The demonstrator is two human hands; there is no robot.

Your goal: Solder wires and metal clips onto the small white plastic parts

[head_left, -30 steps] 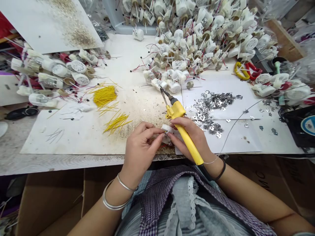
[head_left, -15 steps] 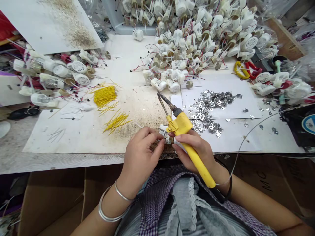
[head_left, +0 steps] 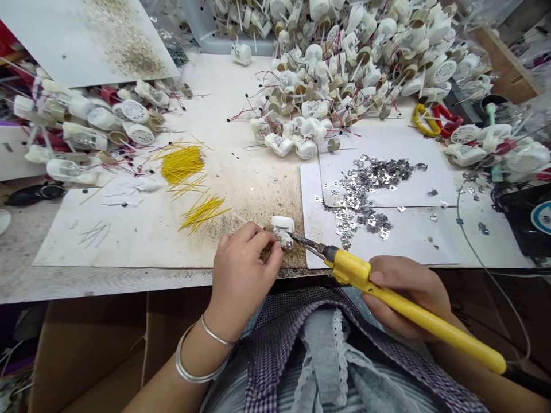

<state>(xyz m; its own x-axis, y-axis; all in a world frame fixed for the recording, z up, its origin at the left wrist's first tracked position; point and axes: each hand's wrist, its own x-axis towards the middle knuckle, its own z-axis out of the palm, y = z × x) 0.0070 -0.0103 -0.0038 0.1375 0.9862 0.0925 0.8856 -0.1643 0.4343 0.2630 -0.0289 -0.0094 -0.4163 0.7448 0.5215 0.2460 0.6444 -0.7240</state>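
I logged the hands apart: the left hand (head_left: 245,267) pinched a white plastic housing (head_left: 283,230) near the table's (head_left: 107,281) front edge, and the right hand (head_left: 407,298) gripped a yellow soldering iron (head_left: 387,292), tip at the housing. A slip could burn the left hand or melt the plastic.
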